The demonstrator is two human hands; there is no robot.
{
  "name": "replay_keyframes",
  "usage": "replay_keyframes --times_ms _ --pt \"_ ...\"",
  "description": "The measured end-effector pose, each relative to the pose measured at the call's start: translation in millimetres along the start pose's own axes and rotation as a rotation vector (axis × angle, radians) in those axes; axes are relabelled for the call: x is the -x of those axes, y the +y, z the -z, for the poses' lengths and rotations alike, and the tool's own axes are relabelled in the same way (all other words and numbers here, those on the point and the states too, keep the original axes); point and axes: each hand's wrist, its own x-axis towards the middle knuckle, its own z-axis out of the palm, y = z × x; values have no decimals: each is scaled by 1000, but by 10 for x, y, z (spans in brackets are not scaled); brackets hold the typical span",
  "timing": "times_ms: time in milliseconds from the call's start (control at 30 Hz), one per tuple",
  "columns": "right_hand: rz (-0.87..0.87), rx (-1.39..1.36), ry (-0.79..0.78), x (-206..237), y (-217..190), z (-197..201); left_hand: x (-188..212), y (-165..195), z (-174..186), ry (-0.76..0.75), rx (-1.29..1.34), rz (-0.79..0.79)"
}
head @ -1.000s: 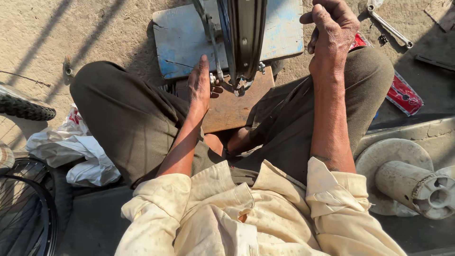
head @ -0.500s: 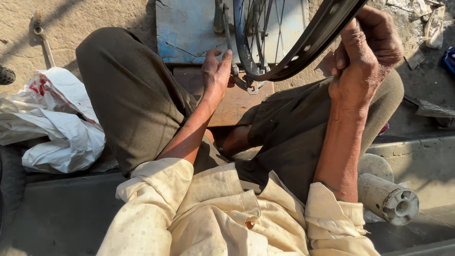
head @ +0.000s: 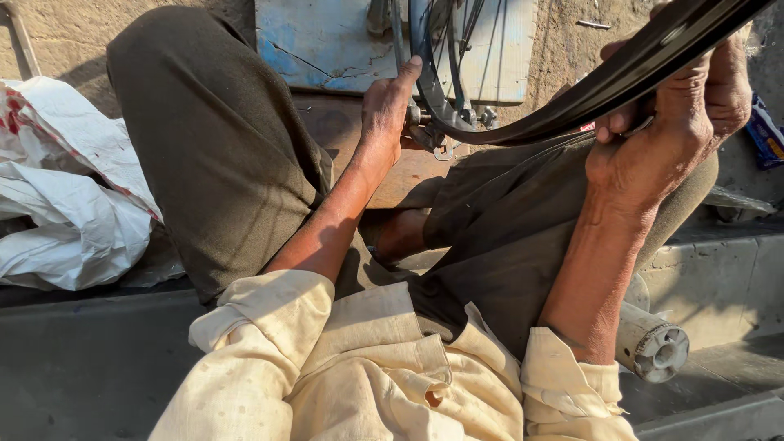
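A dark bicycle wheel rim (head: 572, 98) with thin spokes curves from the top centre to the upper right, standing between my knees. My right hand (head: 661, 135) is closed around the rim at the right. My left hand (head: 388, 102) rests against the rim's lower left part, fingers pointing up, beside a small metal fitting (head: 441, 139). Whether the left hand grips the rim or only touches it is unclear. I sit with olive-trousered legs spread and cream sleeves rolled up.
A worn blue board (head: 327, 41) lies on the sandy ground under the wheel, with a brown wooden piece (head: 359, 139) nearer me. Crumpled white plastic bags (head: 65, 196) sit at the left. A pale metal cylinder (head: 653, 347) pokes out at the lower right. A blue packet (head: 763, 131) lies at the right edge.
The view has shifted left and closer. The rim has tilted so it now sweeps toward the upper right, with my right hand staying on it. My left hand stays at the rim's lower part.
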Motion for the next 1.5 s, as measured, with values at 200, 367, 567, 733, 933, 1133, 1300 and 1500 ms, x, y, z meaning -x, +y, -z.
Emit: replay_keyframes --times_ms 200,367,567,733,933,1133,1300,1500 --pt "64 143 -22 -42 -34 -13 -83 42 -73 102 -131 -82" --pt "53 183 -10 -63 12 25 -149 64 -59 89 -250 -29" --pt "2 102 12 -39 103 102 -241 -38 -32 97 -166 -20" --pt "2 138 28 15 72 128 -195 -83 -40 105 -137 -49" --pt "102 265 -72 37 -17 12 -23 10 -72 36 49 53" --pt "194 271 -117 48 -71 -28 -29 -48 -27 30 -27 -27" --pt "296 307 -145 20 -29 -29 -47 -81 3 91 -199 -153" --pt "305 238 -178 45 -15 -35 59 23 74 84 -202 -175"
